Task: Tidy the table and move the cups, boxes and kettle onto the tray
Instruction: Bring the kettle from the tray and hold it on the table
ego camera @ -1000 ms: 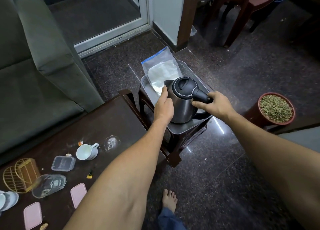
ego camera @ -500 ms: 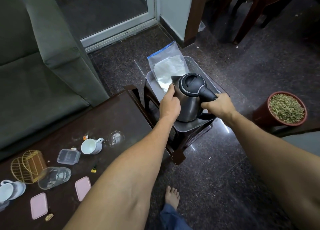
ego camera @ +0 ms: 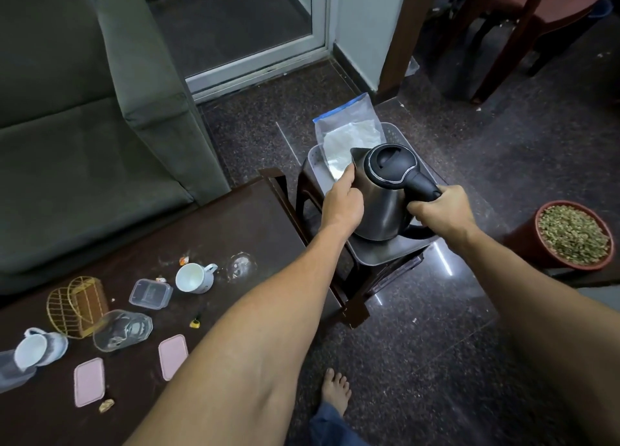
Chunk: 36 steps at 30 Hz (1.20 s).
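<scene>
Since half a second ago the kettle (ego camera: 382, 194) has shifted only slightly on the tray, and both hands stay on it. Largest in view, the grey-green sofa (ego camera: 84, 117) fills the far left. Next, the dark brown worktop (ego camera: 208, 244) runs from the near left toward the centre. Just right of its far end, a dark stool (ego camera: 352, 294) carries the grey tray (ego camera: 382, 252). On the far part of the tray leans a clear bag (ego camera: 349, 137) of white powder with a blue top edge. The steel kettle stands upright on the near part of the tray, its black lid up and its spout pointing far-left. The right hand (ego camera: 443, 211) has its fingers clamped around the black handle; the left hand (ego camera: 342, 204) lies flat against the kettle's left side, fingers together and extended. A red-brown pot (ego camera: 570, 237) of green pellets stands on the floor to the right.

On the worktop, well apart from the tray, lie a gold wire holder (ego camera: 77, 304), a clear glass jar (ego camera: 122, 330) on its side, a white cup (ego camera: 194, 278) tipped over, a second white cup (ego camera: 37, 348) at the near left, a clear lidded box (ego camera: 151, 293), two pink lids (ego camera: 172, 356) (ego camera: 89, 382) and a few small scraps. A bare foot (ego camera: 335, 392) rests on the floor.
</scene>
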### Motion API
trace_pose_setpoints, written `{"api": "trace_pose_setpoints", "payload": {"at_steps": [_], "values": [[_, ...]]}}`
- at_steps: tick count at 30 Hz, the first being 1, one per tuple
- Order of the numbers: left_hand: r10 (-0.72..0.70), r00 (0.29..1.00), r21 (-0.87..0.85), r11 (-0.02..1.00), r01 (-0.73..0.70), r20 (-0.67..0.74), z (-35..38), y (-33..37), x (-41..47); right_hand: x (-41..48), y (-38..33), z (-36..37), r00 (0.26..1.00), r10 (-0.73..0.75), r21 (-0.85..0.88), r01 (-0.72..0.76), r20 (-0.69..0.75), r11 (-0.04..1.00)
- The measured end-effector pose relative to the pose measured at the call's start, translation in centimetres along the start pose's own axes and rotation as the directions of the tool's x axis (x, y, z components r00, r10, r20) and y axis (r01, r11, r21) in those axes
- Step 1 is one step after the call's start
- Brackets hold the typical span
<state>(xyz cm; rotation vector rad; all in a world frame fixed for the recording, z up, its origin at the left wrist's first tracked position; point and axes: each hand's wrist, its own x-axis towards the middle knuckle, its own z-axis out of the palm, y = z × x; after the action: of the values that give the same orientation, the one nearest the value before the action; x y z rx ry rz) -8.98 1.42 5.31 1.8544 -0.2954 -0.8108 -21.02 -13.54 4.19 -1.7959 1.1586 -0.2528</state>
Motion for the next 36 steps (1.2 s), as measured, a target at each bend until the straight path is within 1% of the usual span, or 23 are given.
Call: {"api": "trace_pose_setpoints", "payload": {"at_steps": [7, 10, 13, 17, 20, 22, 25, 30, 36], "values": [[0.042, 0.993, 0.017, 0.999, -0.04, -0.114, -3.3, 1.0, -1.5, -1.6, -4.7, 0.7, 0.995, -0.096, -0.029, 0.096, 0.009, 0.995], [0.059, 0.986, 0.048, 0.997, -0.052, -0.159, -6.0, 1.2, -2.6, -2.7, -7.0, 1.9, 0.992, -0.123, 0.006, 0.123, 0.027, 0.992], [0.077, 0.973, 0.068, 0.996, -0.063, -0.218, -9.1, 0.8, -4.0, -4.2, -9.2, 3.8, 0.985, -0.16, 0.042, 0.158, 0.058, 0.987], [0.079, 0.951, 0.075, 0.995, -0.059, -0.301, -13.7, 0.2, -6.2, -6.7, -12.1, 7.0, 0.973, -0.205, 0.019, 0.204, 0.105, 0.979], [0.1, 0.929, 0.087, 0.994, -0.073, -0.355, -17.3, -0.4, -8.2, -9.2, -14.1, 9.7, 0.961, -0.237, 0.05, 0.233, 0.145, 0.971], [0.11, 0.911, 0.091, 0.993, -0.08, -0.399, -19.5, -1.2, -9.5, -11.0, -14.9, 11.6, 0.956, -0.245, 0.063, 0.238, 0.161, 0.969], [0.09, 0.885, 0.078, 0.995, -0.061, -0.457, -22.5, -2.9, -11.3, -13.2, -15.7, 14.7, 0.945, -0.279, -0.002, 0.283, 0.171, 0.959], [0.044, 0.854, 0.064, 0.998, -0.012, -0.519, -26.7, -6.9, -14.6, -16.6, -16.0, 19.6, 0.927, -0.301, -0.073, 0.324, 0.226, 0.943], [0.029, 0.826, 0.102, 0.994, 0.034, -0.562, -31.0, -11.9, -18.2, -21.2, -15.5, 24.6, 0.902, -0.299, -0.084, 0.339, 0.311, 0.937]]}}
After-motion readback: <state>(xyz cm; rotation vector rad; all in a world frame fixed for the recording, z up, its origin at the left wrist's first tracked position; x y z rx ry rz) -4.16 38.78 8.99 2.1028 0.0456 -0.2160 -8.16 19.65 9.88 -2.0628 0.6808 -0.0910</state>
